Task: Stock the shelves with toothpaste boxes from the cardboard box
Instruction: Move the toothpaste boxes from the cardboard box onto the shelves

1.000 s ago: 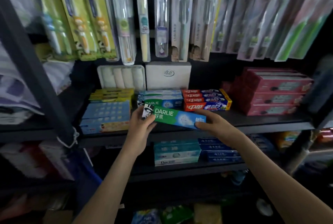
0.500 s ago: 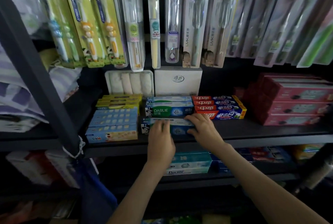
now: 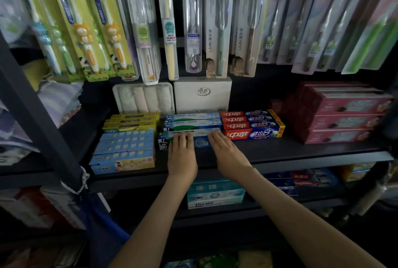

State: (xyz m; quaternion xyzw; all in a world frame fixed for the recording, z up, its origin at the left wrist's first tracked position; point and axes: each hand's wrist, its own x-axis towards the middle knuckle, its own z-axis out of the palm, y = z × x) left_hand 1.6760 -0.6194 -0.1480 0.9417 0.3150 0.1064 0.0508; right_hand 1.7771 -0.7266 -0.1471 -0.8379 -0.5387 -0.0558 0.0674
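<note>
Head — left grip (image 3: pixel 182 158), right grip (image 3: pixel 229 155) (flat) touch toothpaste box (image 3: pixel 200 141).

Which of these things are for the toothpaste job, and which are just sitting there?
For the job: green toothpaste box, left hand and right hand flat on it, matching stack behind, shelf.

Just sitting there: red toothpaste boxes, hanging toothbrushes, white box, blue boxes.
</note>
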